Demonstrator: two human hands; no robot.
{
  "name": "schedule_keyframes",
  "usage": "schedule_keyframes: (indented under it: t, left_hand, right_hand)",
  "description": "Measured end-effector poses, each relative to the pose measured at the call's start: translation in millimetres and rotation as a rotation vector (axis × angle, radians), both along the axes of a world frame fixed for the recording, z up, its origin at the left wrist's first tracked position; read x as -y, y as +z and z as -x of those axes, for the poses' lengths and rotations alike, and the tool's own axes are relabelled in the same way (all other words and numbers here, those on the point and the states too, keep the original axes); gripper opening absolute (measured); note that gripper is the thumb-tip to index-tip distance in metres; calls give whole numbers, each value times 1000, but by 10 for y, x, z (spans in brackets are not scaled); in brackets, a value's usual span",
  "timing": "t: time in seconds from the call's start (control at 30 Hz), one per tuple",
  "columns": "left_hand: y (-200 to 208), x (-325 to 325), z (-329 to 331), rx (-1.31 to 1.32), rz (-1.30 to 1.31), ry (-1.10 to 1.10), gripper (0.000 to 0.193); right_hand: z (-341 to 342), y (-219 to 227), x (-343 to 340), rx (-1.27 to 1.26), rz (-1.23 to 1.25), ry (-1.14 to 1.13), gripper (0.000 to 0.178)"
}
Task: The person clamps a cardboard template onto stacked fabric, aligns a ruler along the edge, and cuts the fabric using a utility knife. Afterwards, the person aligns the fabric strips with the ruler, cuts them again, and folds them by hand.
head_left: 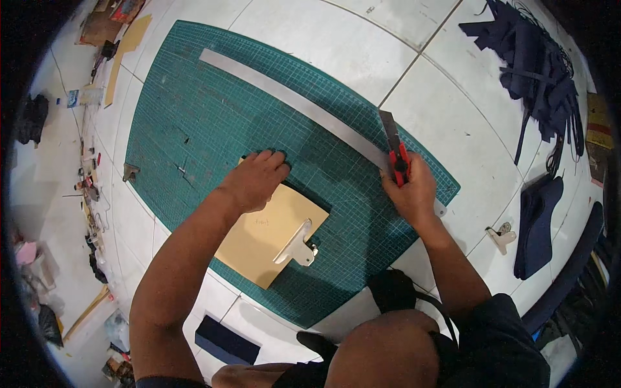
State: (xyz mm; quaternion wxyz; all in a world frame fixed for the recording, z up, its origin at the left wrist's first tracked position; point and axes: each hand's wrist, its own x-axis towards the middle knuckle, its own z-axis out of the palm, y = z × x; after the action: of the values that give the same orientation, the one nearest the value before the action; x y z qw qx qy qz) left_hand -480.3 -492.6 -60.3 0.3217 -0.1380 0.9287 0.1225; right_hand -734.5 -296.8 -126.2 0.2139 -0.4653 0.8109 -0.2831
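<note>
Far left, dark cloth bundle (31, 119) on the white tile floor (310, 29). Next, tan card strip (132, 45), upper left, beside assorted small clutter. Green cutting mat (174, 123) with grid lines covers the middle of the floor; small metal clip (130, 172) at its left corner. Folded navy piece (226, 339) on the tiles below, off the mat.

Left hand (259, 180): palm down, fingers bent and close together over the upper edge of the tan card (259, 229); can't tell whether the thumb pinches it. Card lies on the mat's lower middle, its lower left end near the mat edge. Dark layer shows along the card's upper right side. Silver bulldog clip (299, 249) on the card's lower right edge.

Steel ruler (291, 100) lies slantwise across the mat, from upper left down to the right hand, its far end showing past the wrist. Right hand (414, 191): closed round a red and black cutter knife (401, 165), blade out and pointing up, over the ruler's right part; contact with ruler can't be told.

Right side, on tiles: second metal clip (501, 237), navy scraps (530, 74) heaped up top, folded navy cloth (538, 223) below them, long navy roll (569, 275) at the edge.
</note>
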Motion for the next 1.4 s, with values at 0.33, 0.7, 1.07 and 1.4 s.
schedule_keyframes:
  t: [0.33,0.7,1.07,1.4]
  left_hand:
    - [-34,45,-98,-12,-49,10,53]
    - [-26,164,-138,33,-151,160,53]
    - [-184,15,-1844,-207,-167,1424,52]
    - [-430,-1764,-1857,-494,-162,2385,43]
  right_hand:
    - [-1,27,32,-12,37,10,43]
    - [-21,8,20,-15,-3,2,43]
    - [9,47,20,9,40,-19,40]
    - [-53,111,29,23,-28,27,39]
